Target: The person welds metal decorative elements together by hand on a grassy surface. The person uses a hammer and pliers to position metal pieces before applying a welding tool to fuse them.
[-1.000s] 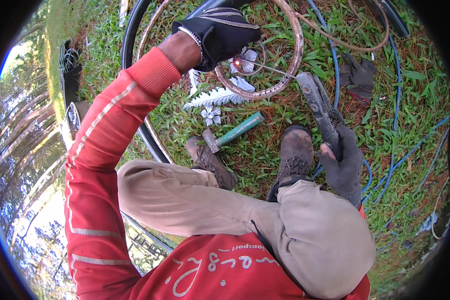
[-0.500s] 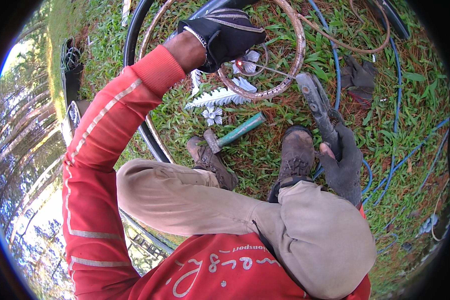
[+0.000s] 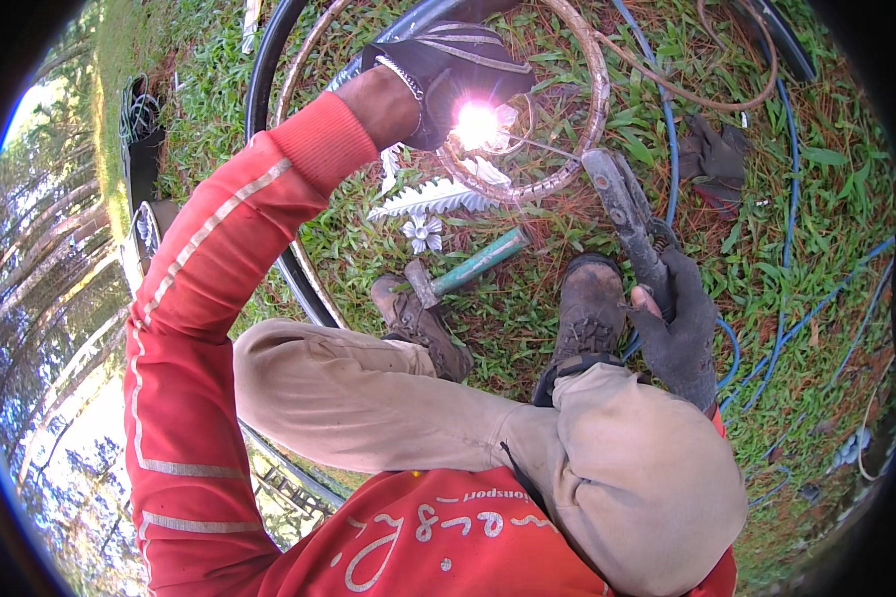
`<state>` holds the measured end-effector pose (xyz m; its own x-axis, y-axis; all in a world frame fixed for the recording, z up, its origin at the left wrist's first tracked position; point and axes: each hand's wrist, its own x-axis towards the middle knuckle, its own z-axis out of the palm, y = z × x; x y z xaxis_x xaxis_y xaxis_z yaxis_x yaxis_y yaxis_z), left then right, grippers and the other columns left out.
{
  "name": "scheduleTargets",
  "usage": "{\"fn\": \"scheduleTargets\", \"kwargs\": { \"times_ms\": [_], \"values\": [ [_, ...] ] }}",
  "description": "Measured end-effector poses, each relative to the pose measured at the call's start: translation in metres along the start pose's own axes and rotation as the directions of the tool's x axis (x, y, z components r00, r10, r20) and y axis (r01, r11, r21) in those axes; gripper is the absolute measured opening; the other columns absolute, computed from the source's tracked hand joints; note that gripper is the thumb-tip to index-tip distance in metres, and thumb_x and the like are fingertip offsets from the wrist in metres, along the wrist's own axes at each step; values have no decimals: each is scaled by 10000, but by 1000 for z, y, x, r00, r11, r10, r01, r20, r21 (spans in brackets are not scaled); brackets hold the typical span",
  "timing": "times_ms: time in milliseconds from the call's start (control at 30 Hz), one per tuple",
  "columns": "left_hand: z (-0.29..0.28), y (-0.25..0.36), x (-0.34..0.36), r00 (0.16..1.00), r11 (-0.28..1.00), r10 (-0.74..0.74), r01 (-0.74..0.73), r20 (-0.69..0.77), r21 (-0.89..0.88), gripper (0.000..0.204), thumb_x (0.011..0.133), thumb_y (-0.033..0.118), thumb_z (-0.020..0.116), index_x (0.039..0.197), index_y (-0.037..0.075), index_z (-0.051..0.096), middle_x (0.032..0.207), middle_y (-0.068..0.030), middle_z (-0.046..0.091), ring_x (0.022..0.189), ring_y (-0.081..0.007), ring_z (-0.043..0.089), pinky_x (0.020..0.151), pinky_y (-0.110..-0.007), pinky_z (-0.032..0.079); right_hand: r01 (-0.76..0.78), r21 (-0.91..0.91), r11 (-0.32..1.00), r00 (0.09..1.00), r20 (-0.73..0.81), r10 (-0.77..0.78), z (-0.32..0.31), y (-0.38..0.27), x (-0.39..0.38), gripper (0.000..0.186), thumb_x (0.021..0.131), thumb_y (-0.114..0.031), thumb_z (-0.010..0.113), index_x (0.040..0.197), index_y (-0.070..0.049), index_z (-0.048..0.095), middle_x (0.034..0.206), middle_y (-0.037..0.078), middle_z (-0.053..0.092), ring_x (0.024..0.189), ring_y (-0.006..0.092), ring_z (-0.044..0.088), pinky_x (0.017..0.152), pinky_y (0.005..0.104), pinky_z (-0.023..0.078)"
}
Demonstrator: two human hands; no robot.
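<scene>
My right hand (image 3: 679,323), in a grey glove, is closed round the handle of a welding electrode holder (image 3: 619,204). A thin welding rod (image 3: 550,149) runs from its jaws leftward to a bright white-pink arc (image 3: 478,125). The arc burns beside the inner curl of a rusty metal scroll (image 3: 599,111) and hides the joint there. My left hand (image 3: 458,75), in a dark glove with pale stripes, is curled just above the glare. Its fingertips and whatever they hold are hidden. A silvery metal leaf (image 3: 433,196) and a small metal flower (image 3: 422,233) lie below the scroll.
A hammer with a green handle (image 3: 483,261) lies between my boots (image 3: 585,303). Blue cable (image 3: 790,179) winds over the grass at right. A spare dark glove (image 3: 712,159) lies beyond my right hand. A black curved bar (image 3: 261,90) stands out at left.
A small red glow at the rod's tip has become a bright arc. My right hand and the electrode holder have shifted slightly left; my left hand has moved slightly.
</scene>
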<state>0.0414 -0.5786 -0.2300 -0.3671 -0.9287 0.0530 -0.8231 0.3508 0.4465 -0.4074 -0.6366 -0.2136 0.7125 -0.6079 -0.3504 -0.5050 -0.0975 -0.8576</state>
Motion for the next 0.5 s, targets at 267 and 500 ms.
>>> {"fn": "scheduleTargets", "kwargs": {
  "times_ms": [267, 500],
  "values": [
    [-1, 6, 16, 972, 959, -72, 5, 226, 283, 276, 904, 170, 809, 1172, 136, 758, 1042, -94, 735, 1010, -340, 734, 915, -476, 597, -35, -6, 999, 999, 4, 35, 1, -5, 2, 604, 897, -148, 904, 1400, 31, 621, 1145, 238, 744, 967, 373, 778, 851, 435, 606],
    [5, 3, 9, 993, 988, 108, -102, -38, 117, 247, 888, 169, 824, 1118, 130, 746, 1029, -85, 736, 1014, -346, 740, 912, -475, 599, -81, 36, 996, 997, 17, 80, 1, -2, 0, 668, 879, -141, 926, 1437, 37, 605, 1185, 232, 717, 1017, 341, 772, 870, 429, 604]
  ]
}}
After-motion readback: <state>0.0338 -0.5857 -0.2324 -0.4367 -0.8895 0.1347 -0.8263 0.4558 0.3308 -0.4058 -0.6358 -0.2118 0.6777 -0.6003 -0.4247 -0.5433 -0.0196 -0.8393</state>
